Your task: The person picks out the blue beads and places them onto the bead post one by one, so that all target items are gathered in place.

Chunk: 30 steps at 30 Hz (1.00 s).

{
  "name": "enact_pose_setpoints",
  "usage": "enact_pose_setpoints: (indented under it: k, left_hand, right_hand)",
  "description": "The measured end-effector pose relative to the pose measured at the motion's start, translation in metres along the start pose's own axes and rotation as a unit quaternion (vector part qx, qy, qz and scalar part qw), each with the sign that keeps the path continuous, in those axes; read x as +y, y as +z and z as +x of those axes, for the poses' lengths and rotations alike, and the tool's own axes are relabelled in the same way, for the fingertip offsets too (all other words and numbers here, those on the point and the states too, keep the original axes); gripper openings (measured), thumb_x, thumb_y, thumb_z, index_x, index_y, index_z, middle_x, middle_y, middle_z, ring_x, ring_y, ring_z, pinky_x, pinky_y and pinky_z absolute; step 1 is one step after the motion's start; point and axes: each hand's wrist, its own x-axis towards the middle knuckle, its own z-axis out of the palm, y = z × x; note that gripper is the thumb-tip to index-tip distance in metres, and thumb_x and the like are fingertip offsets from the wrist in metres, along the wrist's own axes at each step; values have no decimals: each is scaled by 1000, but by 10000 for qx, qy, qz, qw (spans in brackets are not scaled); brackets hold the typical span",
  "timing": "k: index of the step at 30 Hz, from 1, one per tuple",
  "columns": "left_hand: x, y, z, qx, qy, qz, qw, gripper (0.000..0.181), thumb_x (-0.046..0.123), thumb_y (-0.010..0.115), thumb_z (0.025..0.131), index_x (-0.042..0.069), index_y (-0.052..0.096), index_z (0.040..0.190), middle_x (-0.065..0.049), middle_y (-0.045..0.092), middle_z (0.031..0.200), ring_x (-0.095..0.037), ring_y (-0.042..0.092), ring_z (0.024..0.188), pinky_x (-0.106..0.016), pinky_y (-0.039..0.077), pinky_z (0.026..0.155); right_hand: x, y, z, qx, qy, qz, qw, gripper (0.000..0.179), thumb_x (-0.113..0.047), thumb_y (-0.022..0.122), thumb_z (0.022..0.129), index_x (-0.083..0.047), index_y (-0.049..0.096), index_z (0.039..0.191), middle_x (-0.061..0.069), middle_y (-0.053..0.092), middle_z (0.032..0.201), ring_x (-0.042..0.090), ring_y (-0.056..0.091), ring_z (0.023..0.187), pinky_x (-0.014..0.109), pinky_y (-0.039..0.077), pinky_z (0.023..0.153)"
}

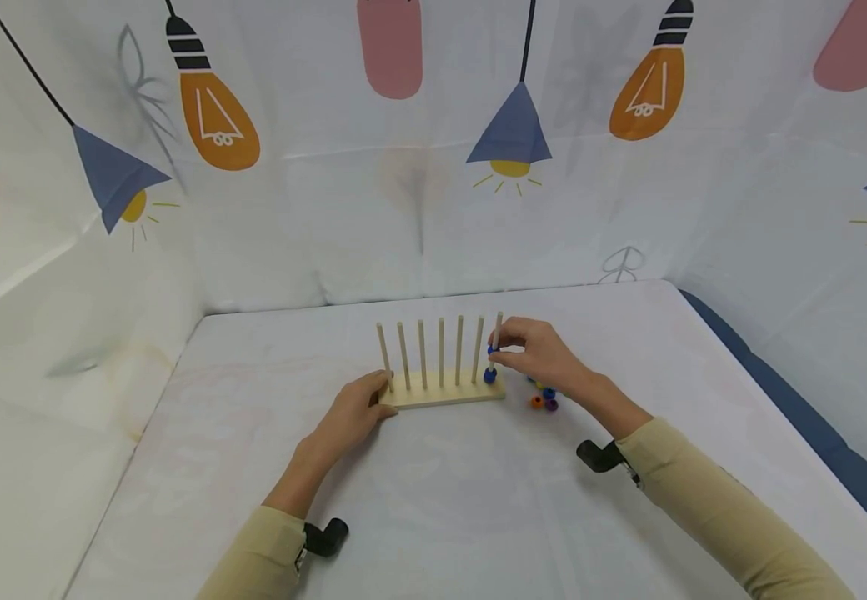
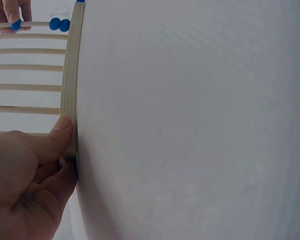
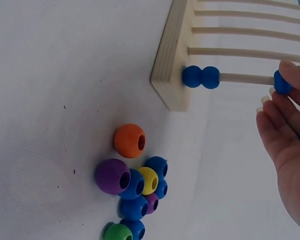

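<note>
A pale wooden pegboard (image 1: 444, 395) with several upright pegs stands on the table. My left hand (image 1: 354, 410) grips its left end, thumb along the front edge (image 2: 71, 80). On the rightmost peg, two blue beads (image 3: 201, 77) sit stacked at the base. Higher on that same peg, my right hand (image 1: 542, 354) pinches another blue bead (image 3: 281, 83) between thumb and finger, with the peg running through it. The other pegs (image 1: 441, 354) hold no beads.
Loose beads lie in a cluster right of the board: an orange bead (image 3: 130, 140), a purple bead (image 3: 112, 176), a yellow bead (image 3: 148, 180), a green bead (image 3: 118, 232) and several blue ones (image 3: 134, 207). A printed cloth wall (image 1: 373, 225) rises behind the white table (image 1: 478, 500).
</note>
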Motion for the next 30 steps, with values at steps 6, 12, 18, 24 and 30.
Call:
enact_pose_setpoints:
  k: [6,12,18,24,30]
  left_hand:
    - [-1,0,0,-10,12,9,10000,60,14,75,87,4,52,142,-14,55,144,-29,51,135,-46,43,111]
    - [-2,0,-1,-31,42,9,10000,62,14,75,88,3,51,144,-15,54,146,-30,49,137,-46,42,112]
    - [-3,0,-1,-29,109,25,9999,60,15,75,88,4,52,142,-14,56,143,-28,53,133,-45,45,108]
    - [-1,-1,-1,-31,108,-56,9999,62,14,75,88,3,51,143,-15,55,144,-29,51,135,-46,43,110]
    - [1,-1,0,-48,68,-23,10000,64,15,75,88,2,49,144,-16,52,147,-31,47,138,-46,40,113]
  right_hand:
    - [5,6,-1,-39,56,-159,9999,13,-8,77,86,-9,70,97,7,69,104,24,69,100,39,55,96]
    - [7,10,-3,-122,83,-47,9999,13,-5,76,86,-5,70,98,8,69,105,25,70,101,40,55,96]
    - [9,14,-4,-220,152,22,9996,15,-4,74,88,0,70,101,15,70,109,28,70,103,43,55,95]
    - [12,16,-4,-288,205,82,9993,15,-3,74,87,1,71,101,13,70,106,28,70,103,42,55,96]
    - [21,20,-5,-323,199,166,9991,15,-3,75,86,1,71,100,14,70,107,28,70,103,43,55,95]
